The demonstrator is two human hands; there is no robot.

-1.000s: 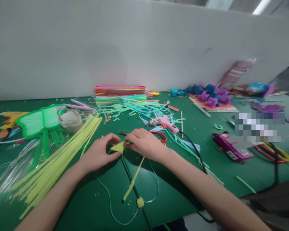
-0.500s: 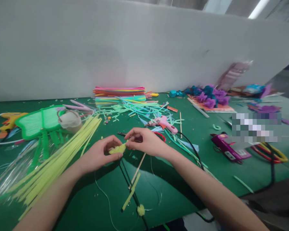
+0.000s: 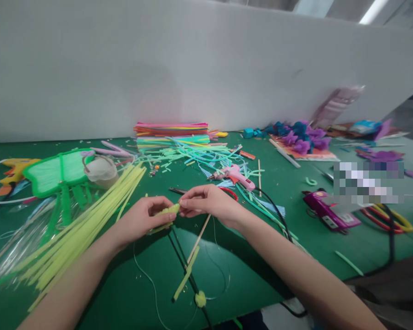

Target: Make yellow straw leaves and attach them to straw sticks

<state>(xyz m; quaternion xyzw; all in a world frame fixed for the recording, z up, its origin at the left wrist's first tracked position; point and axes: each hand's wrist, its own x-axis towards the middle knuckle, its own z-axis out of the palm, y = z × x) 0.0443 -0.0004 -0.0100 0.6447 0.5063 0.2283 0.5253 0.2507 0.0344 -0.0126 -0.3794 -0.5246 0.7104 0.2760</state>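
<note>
A small fuzzy yellow-green pipe cleaner piece (image 3: 170, 210) is gripped between the thumb and fingers of my left hand (image 3: 142, 216). My right hand (image 3: 211, 204) pinches the right tip of that same piece, so the two hands nearly meet above the table. Below them a wooden stick (image 3: 200, 238) lies slantwise, with a short yellow pipe cleaner (image 3: 186, 276) across its lower end. Nearer the front edge sits a yellow fuzzy ball (image 3: 200, 299) by two dark rods. Scissors with red handles (image 3: 231, 192) are partly covered by my right hand.
A bundle of yellow pipe cleaners (image 3: 99, 224) stretches along my left arm. Beyond it lie a green butterfly-shaped piece (image 3: 60, 172) and a yellow glue gun (image 3: 17, 169). A pink glue gun (image 3: 239, 176) trails a black cord. Purple flowers (image 3: 301, 146) and a purple device (image 3: 325, 211) are at right.
The fingers of my left hand have closed further over the yellow piece, covering more of it. My right fingers have drawn closer together at its tip. The view shifted slightly.
</note>
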